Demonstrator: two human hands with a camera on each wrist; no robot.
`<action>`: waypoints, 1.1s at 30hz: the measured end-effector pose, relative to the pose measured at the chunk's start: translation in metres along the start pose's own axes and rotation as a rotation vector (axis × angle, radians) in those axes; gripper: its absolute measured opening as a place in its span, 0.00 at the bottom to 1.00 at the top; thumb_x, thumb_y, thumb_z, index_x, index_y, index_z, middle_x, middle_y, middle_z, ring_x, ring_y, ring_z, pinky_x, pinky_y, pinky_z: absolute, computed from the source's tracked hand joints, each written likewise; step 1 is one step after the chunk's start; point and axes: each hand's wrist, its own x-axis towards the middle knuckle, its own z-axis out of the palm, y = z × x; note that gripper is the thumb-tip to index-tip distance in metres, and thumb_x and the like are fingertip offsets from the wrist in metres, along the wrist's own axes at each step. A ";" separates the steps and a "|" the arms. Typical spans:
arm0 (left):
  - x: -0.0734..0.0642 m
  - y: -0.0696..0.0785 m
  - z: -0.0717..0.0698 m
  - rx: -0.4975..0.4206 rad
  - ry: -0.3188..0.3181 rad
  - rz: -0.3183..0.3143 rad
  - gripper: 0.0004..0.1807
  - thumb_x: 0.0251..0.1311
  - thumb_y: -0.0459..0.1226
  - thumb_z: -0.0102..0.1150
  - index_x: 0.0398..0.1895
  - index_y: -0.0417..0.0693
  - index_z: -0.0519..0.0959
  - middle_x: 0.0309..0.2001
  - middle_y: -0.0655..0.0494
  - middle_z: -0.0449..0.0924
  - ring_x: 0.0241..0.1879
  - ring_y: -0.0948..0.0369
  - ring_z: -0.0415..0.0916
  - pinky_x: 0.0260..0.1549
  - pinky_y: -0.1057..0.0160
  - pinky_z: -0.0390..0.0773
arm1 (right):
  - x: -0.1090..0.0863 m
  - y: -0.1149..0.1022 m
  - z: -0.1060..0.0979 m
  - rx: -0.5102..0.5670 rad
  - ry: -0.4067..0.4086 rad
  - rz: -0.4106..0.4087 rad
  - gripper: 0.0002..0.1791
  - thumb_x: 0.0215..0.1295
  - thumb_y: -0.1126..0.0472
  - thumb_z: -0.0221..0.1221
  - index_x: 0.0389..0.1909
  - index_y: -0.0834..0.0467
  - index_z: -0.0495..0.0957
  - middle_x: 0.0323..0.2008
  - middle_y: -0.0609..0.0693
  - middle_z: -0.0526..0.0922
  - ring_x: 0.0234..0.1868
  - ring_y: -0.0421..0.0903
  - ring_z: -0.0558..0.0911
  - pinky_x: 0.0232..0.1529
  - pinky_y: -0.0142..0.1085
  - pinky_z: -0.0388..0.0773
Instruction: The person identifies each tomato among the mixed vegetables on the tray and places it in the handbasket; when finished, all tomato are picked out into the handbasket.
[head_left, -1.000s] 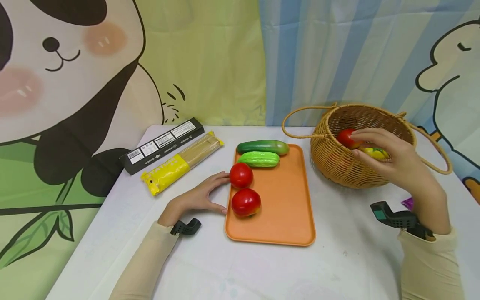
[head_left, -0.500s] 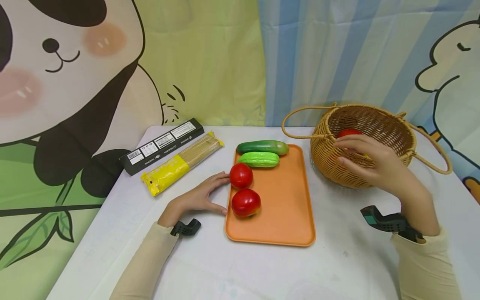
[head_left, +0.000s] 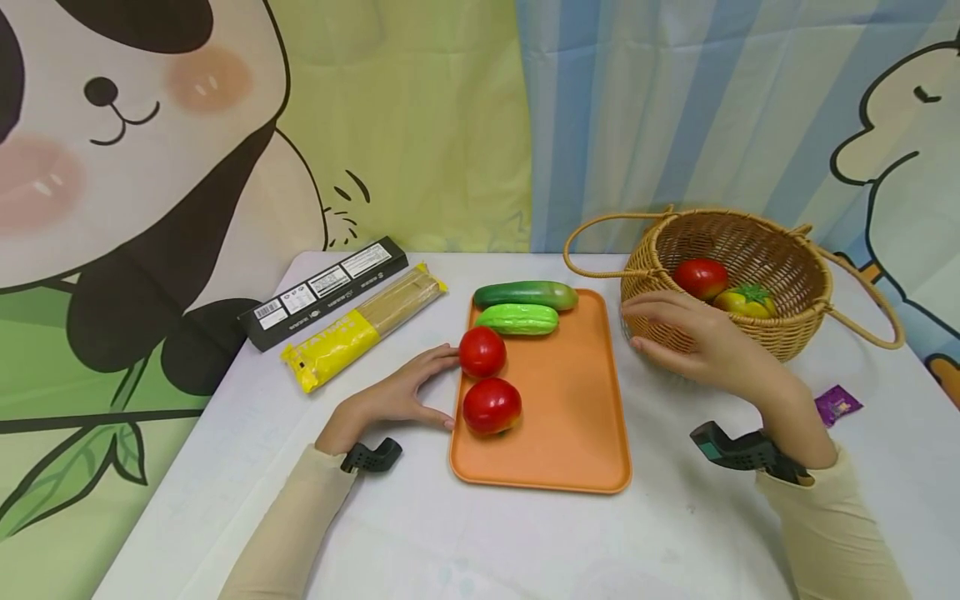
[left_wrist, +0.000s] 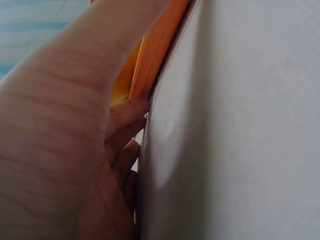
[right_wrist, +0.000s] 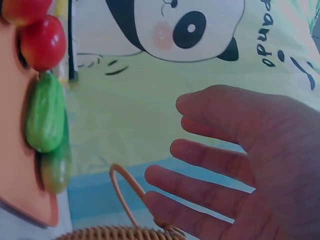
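Observation:
My left hand (head_left: pixel 397 390) rests at the left edge of the orange tray (head_left: pixel 566 408), thumb and fingers spread. In the left wrist view its fingers (left_wrist: pixel 125 117) lie against the tray's side. On the tray are two round red fruits (head_left: pixel 492 406) on the left, and a ridged light-green cucumber (head_left: pixel 517 319) beside a smooth dark-green one (head_left: pixel 525 294) at the back. My right hand (head_left: pixel 705 346) hovers in front of the wicker basket (head_left: pixel 787 333), holding nothing, fingers extended in the right wrist view. Inside the basket lie a red fruit (head_left: pixel 701 277) and a yellow one with a green leafy top (head_left: pixel 746 302).
Left of the tray, a yellow noodle packet (head_left: pixel 337 350) lies beside a long black box (head_left: pixel 322 292). A small purple packet (head_left: pixel 837 405) is at the right. Handles stick out at both sides of the basket. Printed cloth hangs behind the table.
My right hand has moved left and toward me, from over the basket's opening to its front left, uncovering the fruits inside and the purple packet. My left hand has stayed in place.

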 end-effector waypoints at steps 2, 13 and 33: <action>0.000 -0.001 0.000 0.001 0.001 0.001 0.53 0.43 0.55 0.76 0.73 0.52 0.62 0.77 0.56 0.48 0.77 0.55 0.39 0.73 0.45 0.47 | 0.001 -0.001 0.006 0.019 -0.033 -0.010 0.23 0.53 0.74 0.67 0.52 0.61 0.80 0.51 0.54 0.81 0.54 0.41 0.76 0.58 0.19 0.67; -0.001 -0.002 0.002 -0.002 0.002 0.011 0.53 0.43 0.55 0.76 0.73 0.53 0.61 0.77 0.56 0.48 0.77 0.55 0.40 0.73 0.45 0.47 | 0.005 -0.012 0.038 0.120 -0.178 0.033 0.25 0.57 0.70 0.67 0.58 0.58 0.75 0.55 0.52 0.79 0.48 0.41 0.77 0.47 0.29 0.77; 0.000 -0.001 0.000 -0.007 -0.001 0.008 0.54 0.43 0.55 0.76 0.74 0.55 0.60 0.77 0.58 0.47 0.77 0.56 0.39 0.73 0.45 0.46 | 0.009 -0.027 0.100 0.496 -0.417 0.179 0.38 0.62 0.56 0.67 0.70 0.56 0.61 0.67 0.56 0.65 0.65 0.53 0.67 0.57 0.47 0.77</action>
